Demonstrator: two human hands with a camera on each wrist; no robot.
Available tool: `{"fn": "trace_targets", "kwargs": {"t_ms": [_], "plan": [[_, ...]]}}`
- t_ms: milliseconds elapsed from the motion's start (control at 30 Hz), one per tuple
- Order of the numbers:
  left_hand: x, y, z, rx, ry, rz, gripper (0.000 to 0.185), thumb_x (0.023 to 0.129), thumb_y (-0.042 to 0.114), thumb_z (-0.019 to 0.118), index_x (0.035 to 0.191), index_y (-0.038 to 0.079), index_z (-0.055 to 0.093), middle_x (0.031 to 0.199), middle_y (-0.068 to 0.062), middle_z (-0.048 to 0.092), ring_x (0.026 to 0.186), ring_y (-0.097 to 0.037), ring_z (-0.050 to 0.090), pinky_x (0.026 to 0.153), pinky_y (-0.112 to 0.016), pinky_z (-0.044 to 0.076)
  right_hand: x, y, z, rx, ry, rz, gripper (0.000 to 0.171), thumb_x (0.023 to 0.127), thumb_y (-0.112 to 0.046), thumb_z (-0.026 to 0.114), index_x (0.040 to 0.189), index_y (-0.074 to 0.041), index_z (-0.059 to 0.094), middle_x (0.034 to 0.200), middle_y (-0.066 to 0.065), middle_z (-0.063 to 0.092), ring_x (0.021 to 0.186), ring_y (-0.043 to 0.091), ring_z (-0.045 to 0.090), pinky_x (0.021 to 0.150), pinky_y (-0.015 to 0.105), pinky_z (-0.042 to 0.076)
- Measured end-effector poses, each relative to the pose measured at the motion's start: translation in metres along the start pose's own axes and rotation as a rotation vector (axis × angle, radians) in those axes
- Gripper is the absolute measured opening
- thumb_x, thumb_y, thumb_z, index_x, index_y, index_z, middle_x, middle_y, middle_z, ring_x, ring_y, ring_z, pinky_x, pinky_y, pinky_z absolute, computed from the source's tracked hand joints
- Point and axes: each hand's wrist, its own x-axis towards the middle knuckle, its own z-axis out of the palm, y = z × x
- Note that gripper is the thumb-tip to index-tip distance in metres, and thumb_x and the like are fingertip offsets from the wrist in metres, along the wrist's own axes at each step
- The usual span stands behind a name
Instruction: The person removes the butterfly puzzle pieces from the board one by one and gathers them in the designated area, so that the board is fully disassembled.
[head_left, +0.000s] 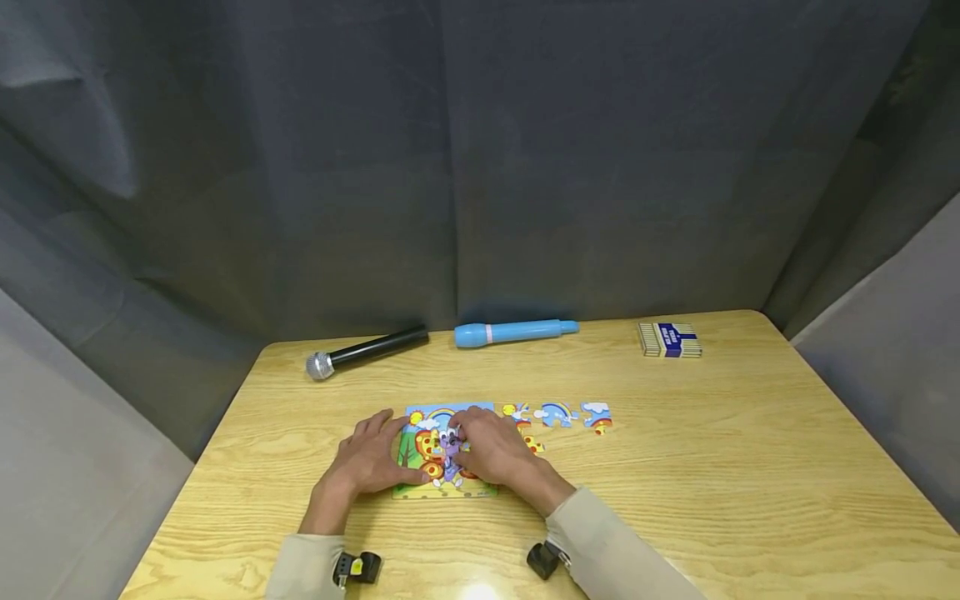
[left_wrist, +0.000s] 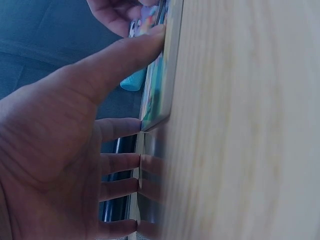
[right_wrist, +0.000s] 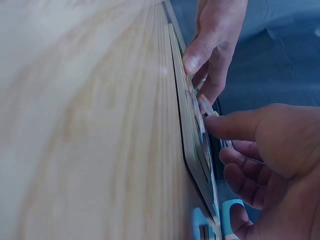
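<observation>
A colourful cartoon jigsaw puzzle in a flat tray (head_left: 446, 492) lies on the wooden table between the two hands. My left hand (head_left: 366, 460) spans its left side, thumb resting on the picture near the lower edge and fingers extended along the upper left corner. Over the right half of the puzzle, my right hand (head_left: 491, 446) pinches a puzzle piece (right_wrist: 206, 106) between thumb and fingers. That piece stands tilted up from the picture in the right wrist view. The right hand hides part of the tray.
Loose puzzle pieces (head_left: 557, 414) lie just right of the tray, including a cloud piece (head_left: 597, 412). Along the back are a black microphone (head_left: 378, 348), a blue pen-shaped tube (head_left: 517, 332) and a flat pack of sticks (head_left: 670, 340). A dark curtain (head_left: 450, 167) hangs behind the table.
</observation>
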Motion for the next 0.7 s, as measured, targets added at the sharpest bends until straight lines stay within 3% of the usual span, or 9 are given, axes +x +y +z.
{"fn": "trace_targets", "kwargs": {"t_ms": [400,700], "plan": [[0.001,0.000,0.001,-0.004,0.006,0.002,0.102,0.063,0.067,0.078,0.147,0.020,0.043,0.156,-0.013,0.031,0.142,-0.039,0.030,0.105,-0.067,0.030,-0.018,0.021,-0.017,0.029,-0.015,0.002,0.040,0.081,-0.031,0.076,0.117,-0.021,0.063,0.097,-0.006,0.060,0.088,0.010,0.056,0.073,0.036,0.038],[0.000,-0.001,0.001,0.001,0.009,0.008,0.103,0.062,0.068,0.078,0.147,0.020,0.043,0.156,-0.013,0.031,0.141,-0.038,0.030,0.104,-0.066,0.031,-0.033,0.041,-0.029,0.004,-0.008,0.009,0.041,0.079,-0.032,0.078,0.116,-0.022,0.064,0.093,-0.006,0.059,0.082,0.008,0.051,0.072,0.035,0.036]]}}
